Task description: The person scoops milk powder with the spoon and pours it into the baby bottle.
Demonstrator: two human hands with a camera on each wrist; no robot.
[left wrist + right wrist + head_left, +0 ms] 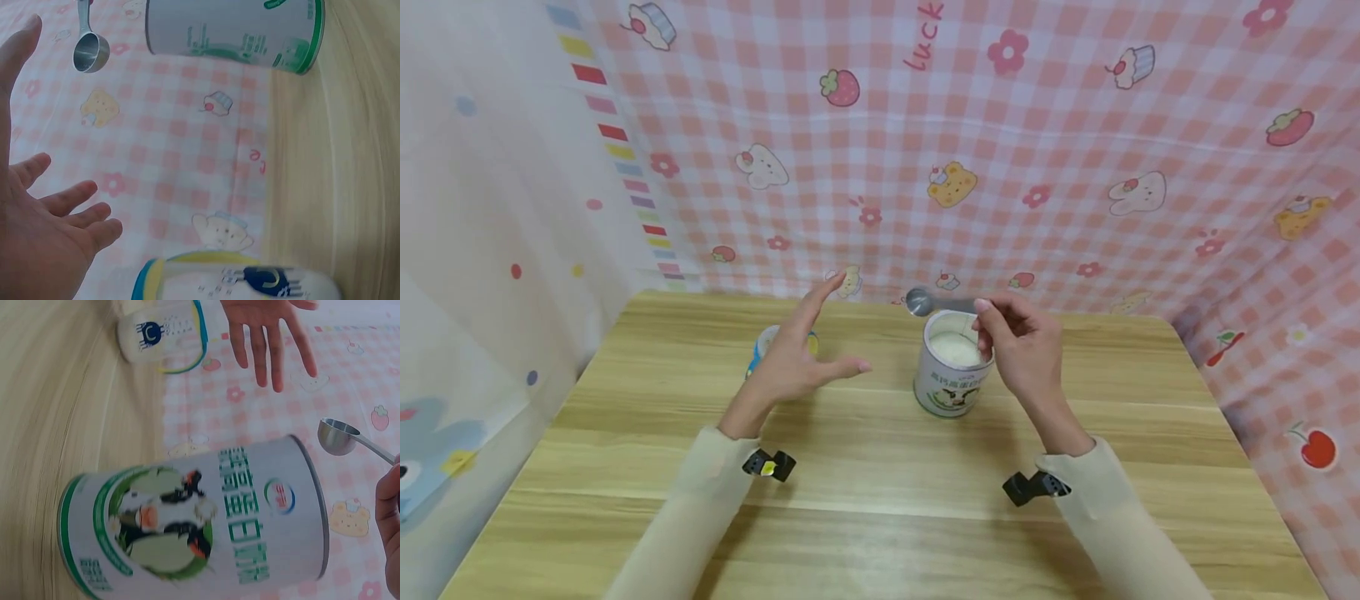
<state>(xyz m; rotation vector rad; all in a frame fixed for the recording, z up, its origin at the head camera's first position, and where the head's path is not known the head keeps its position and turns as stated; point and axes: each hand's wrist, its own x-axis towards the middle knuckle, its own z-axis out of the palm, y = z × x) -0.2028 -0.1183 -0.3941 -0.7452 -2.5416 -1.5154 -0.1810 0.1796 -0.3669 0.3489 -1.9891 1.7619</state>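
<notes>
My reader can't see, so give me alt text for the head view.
A person's right hand holds a metal spoon near the rim of an open can with white contents on a wooden table. The left hand, thumb spread, partly hides a container.

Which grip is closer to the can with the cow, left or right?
Right: the right grip is by the upper right of the can, holding a spoon; the left grip is farther away, off to the left.
</notes>
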